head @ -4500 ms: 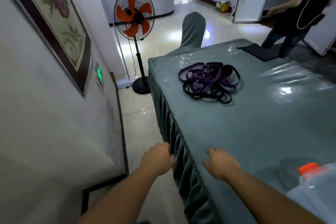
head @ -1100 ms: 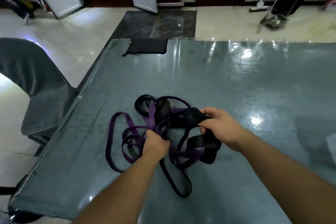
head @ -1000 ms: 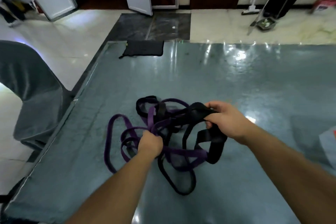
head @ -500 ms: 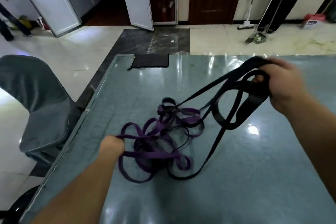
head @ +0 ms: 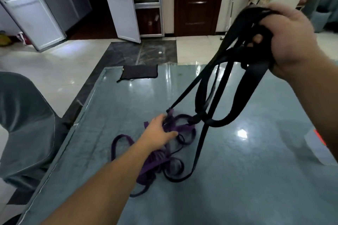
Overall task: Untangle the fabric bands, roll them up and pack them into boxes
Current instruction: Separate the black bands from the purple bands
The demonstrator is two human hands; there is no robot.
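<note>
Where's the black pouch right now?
In the head view, the black pouch lies flat at the table's far left corner, beyond the purple bands, apart from both hands.

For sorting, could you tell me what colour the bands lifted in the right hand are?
Black bands, seen in the head view, held by the right hand.

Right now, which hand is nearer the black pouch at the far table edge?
Left. The left hand rests on the purple bands, straight below the pouch in view. The right hand is raised off to the right, gripping the black bands.
</note>
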